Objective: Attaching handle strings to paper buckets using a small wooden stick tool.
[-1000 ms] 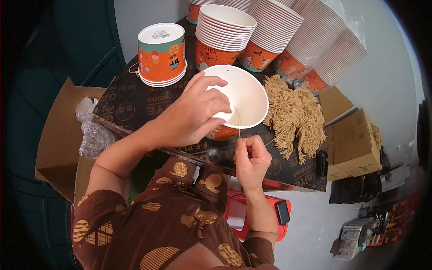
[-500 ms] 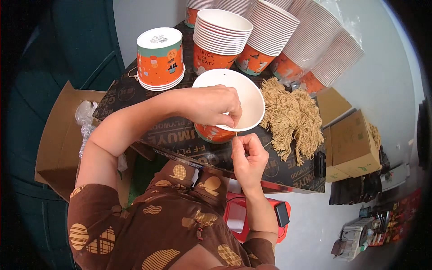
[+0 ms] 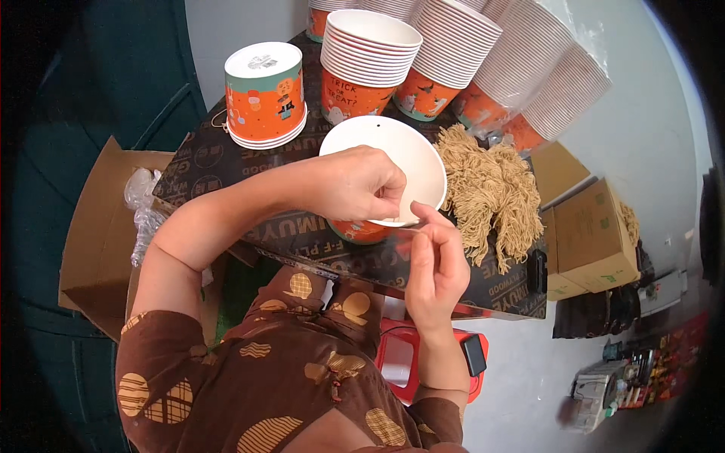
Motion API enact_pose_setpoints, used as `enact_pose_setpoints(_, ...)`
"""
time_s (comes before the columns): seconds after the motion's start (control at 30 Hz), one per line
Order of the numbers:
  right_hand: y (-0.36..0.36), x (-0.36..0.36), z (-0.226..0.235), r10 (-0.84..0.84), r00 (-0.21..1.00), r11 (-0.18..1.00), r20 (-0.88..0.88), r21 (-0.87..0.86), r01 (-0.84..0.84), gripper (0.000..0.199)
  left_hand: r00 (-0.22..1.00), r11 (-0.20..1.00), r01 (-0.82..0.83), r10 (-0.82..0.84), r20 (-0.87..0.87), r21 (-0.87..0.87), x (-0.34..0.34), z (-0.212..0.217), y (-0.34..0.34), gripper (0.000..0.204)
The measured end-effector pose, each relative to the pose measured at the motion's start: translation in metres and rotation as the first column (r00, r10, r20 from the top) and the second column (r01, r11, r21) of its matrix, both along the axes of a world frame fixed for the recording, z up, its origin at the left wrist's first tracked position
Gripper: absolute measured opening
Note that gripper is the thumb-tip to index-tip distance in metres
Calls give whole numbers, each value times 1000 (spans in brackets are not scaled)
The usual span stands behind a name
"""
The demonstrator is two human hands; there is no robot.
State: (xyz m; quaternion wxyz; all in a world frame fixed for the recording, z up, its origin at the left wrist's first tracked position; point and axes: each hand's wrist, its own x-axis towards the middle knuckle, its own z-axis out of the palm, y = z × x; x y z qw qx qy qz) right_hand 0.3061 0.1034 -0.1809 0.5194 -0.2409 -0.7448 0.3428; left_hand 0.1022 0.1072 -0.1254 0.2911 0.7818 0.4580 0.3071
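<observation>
An orange paper bucket (image 3: 393, 155) with a white inside stands tilted toward me on the dark board table (image 3: 219, 170). My left hand (image 3: 361, 183) pinches its near rim, fingers closed on the edge. My right hand (image 3: 434, 264) is just below the rim, thumb and fingers pinched on a thin tan string (image 3: 408, 226) that runs to the bucket's edge. A heap of tan string pieces (image 3: 491, 189) lies right of the bucket.
Stacks of orange paper buckets (image 3: 370, 57) stand behind, more lie on their sides at the back right (image 3: 544, 68). An upturned stack (image 3: 266, 94) is at the left. Cardboard boxes sit at the left (image 3: 91, 226) and right (image 3: 593, 234). A red stool (image 3: 408, 359) is below.
My left hand slid from inside the bucket to its near rim. My right hand rose to meet it at the edge with the string. The bucket tipped a little toward me.
</observation>
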Motion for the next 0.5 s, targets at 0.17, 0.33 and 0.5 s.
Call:
enact_pose_setpoints(0.17,21,-3,-6,70,992,996,-103,-51,-76,13,995,993,-91,94,43,-80,12,0,-11,16)
enact_pose_setpoints(0.33,40,-1,0,137,986,984,-90,-99,-146,8,994,985,-107,102,-41,-135,11,9,-9,14)
enact_pose_setpoints(0.5,50,5,-4,184,982,983,40,-13,-184,4,970,969,4,56,238,-248,13,5,-3,12)
